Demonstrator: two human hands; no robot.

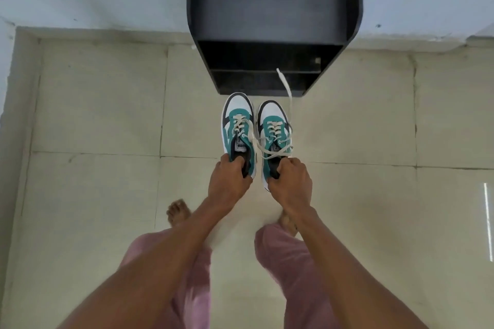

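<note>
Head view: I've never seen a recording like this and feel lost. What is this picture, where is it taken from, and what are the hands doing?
No machine here, just a person. The camera sits on their head and looks down, so you see their own arms. The left hand grips the left sneaker, teal and white, at its heel opening; the right hand grips the right sneaker likewise. A loose lace trails from it. Ahead, a black shelf unit stands on the tiled floor.
</note>
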